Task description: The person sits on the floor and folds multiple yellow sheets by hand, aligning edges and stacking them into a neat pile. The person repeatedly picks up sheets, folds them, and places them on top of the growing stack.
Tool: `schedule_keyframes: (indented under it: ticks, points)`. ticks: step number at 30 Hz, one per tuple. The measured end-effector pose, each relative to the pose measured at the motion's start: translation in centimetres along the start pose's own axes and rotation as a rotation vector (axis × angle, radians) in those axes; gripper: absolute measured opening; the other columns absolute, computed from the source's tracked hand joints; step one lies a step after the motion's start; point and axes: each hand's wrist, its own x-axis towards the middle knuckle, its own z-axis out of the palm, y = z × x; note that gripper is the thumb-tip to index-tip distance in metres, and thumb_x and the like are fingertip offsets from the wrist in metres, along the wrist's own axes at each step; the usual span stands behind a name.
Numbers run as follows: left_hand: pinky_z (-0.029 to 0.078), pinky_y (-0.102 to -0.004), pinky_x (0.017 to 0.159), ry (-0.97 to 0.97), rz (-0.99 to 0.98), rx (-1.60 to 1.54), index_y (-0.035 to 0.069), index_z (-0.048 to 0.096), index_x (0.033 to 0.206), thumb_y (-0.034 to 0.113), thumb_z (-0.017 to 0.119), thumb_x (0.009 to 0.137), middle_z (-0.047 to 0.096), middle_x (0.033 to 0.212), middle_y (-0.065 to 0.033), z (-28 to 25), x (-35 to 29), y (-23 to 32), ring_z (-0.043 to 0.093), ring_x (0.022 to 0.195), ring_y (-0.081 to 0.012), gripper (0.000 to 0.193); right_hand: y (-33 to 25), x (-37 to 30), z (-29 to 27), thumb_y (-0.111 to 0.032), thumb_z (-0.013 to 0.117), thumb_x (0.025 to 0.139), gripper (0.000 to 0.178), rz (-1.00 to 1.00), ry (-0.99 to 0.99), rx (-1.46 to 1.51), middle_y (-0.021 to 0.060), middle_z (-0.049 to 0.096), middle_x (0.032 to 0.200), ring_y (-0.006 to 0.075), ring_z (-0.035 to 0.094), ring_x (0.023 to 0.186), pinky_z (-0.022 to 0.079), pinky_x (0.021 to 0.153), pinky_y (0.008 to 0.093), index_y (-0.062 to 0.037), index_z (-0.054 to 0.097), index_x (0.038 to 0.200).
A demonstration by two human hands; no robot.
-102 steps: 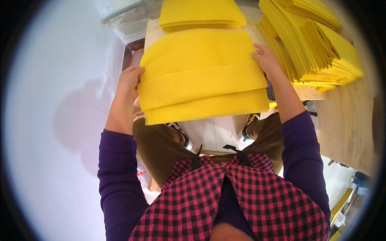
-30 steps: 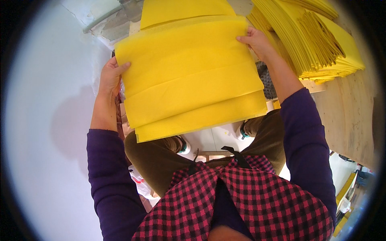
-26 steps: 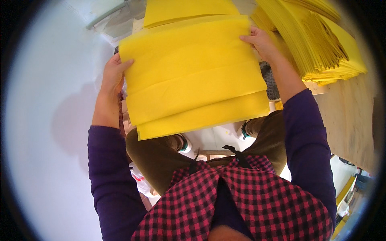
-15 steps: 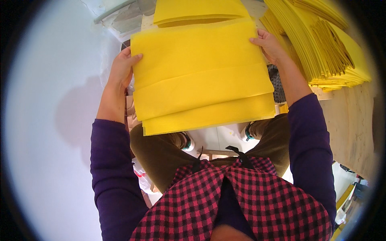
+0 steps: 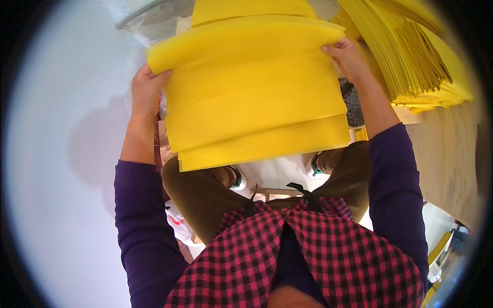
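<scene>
Two layers at least show in the wide, thin, bright yellow, cloth-like sheets (image 5: 251, 92) held out before the person, with their near edge above the gap between the knees of the brown trousers (image 5: 192, 197). The left hand (image 5: 145, 90) grasps the far left corner, its thumb laid on top and the other fingers mostly hidden underneath; the right hand (image 5: 352, 61) pinches the far right corner between thumb and fingers. Along the near edge a lower layer juts out past the upper one, so the edges do not meet. Beyond lies a flat stack of yellow sheets (image 5: 251, 9), and to the right a tall pile of folded yellow sheets (image 5: 411, 56) on a pale wooden surface (image 5: 436, 149). Below the right wrist sits a dark grey textured cloth (image 5: 352, 105). The step in hand appears to be stretching and squaring the layers by their far corners; a good next move would call for even tension from both sides and a grip that traps every layer. Whether the sheets' far part rests on anything cannot be told.
</scene>
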Motion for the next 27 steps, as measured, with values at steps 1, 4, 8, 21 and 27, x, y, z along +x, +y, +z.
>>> schedule_keyframes:
  ticks: [1, 4, 8, 21, 27]
  points:
    - [0.047, -0.0248, 0.082, 0.015, 0.041, 0.023, -0.004, 0.061, 0.108, -0.006, 0.06, 0.08, 0.066, 0.102, -0.0093, 0.0, -0.6, 0.1, 0.062, 0.091, -0.0148, 0.028, 0.0, -0.5, -0.1, -0.003, 0.067, 0.08, 0.024, -0.039, 0.008, -0.066, 0.0055, 0.067, 0.101, 0.0133, 0.062, 0.092, 0.049, 0.085, 0.0276, -0.0045, 0.064, 0.103]
    - [0.047, -0.024, 0.082, 0.061, 0.094, 0.259, -0.002, 0.065, 0.102, -0.007, 0.061, 0.079, 0.067, 0.099, -0.0069, -0.3, -2.9, 0.2, 0.061, 0.09, -0.0146, 0.024, 0.3, -2.5, -0.3, 0.0, 0.067, 0.078, 0.016, -0.133, 0.068, -0.242, 0.0065, 0.067, 0.098, 0.0137, 0.062, 0.092, 0.048, 0.087, 0.0272, -0.0037, 0.067, 0.093]
    - [0.047, -0.0267, 0.084, -0.126, 0.332, 0.474, 0.003, 0.068, 0.098, -0.006, 0.065, 0.073, 0.067, 0.099, -0.0085, -0.6, -6.0, -0.6, 0.06, 0.095, -0.0174, 0.026, 1.3, -4.9, -0.5, 0.004, 0.066, 0.074, 0.012, -0.344, -0.084, -0.233, 0.0081, 0.067, 0.098, 0.0177, 0.062, 0.096, 0.047, 0.09, 0.0284, -0.0024, 0.068, 0.084]
    - [0.04, -0.0317, 0.096, -0.193, 0.581, 0.619, 0.002, 0.063, 0.106, -0.007, 0.053, 0.078, 0.062, 0.111, -0.0126, -1.3, -7.3, 3.9, 0.057, 0.106, -0.0238, 0.032, 2.8, -6.4, -0.3, 0.001, 0.07, 0.071, 0.013, -0.476, -0.134, -0.32, 0.0093, 0.067, 0.101, 0.0234, 0.059, 0.105, 0.045, 0.094, 0.032, -0.0036, 0.067, 0.083]
    - [0.034, -0.0394, 0.103, -0.31, 0.462, 0.805, 0.005, 0.055, 0.123, 0.017, 0.056, 0.091, 0.055, 0.125, -0.0172, 4.5, -3.4, 5.3, 0.049, 0.119, -0.0316, 0.034, 2.7, -6.4, -0.1, 0.0, 0.071, 0.07, 0.015, -0.498, -0.15, -0.287, 0.0092, 0.067, 0.103, 0.0234, 0.058, 0.108, 0.044, 0.096, 0.0326, -0.0041, 0.067, 0.083]
